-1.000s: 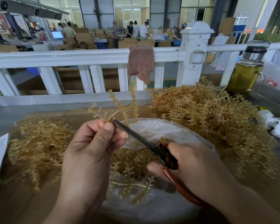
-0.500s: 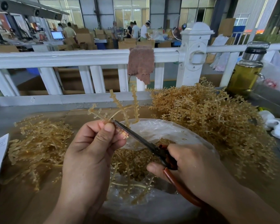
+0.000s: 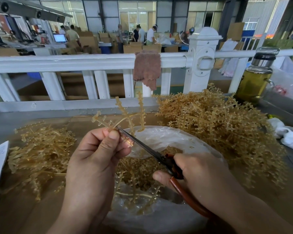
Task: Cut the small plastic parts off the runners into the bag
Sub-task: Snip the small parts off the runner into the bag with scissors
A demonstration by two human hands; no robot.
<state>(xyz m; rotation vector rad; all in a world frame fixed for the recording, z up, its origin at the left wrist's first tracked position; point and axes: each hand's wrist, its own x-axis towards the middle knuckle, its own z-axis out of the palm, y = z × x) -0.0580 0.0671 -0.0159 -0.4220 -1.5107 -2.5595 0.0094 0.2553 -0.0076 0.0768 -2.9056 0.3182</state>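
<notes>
Left hand [image 3: 95,162] pinched the amber runner [image 3: 125,115] over the clear bag [image 3: 161,135] at the desk's [image 3: 32,217] 6 o'clock, right hand [image 3: 198,174] clamped on red-handled scissors [image 3: 142,146] pointing to 10 o'clock at its stem; cutting flush, directly above the bag's mouth, would likely land each piece among the cut parts [image 3: 142,171] inside.

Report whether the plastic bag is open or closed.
Open: the plastic bag gapes upward, loose amber parts showing inside it below the scissors.
</notes>
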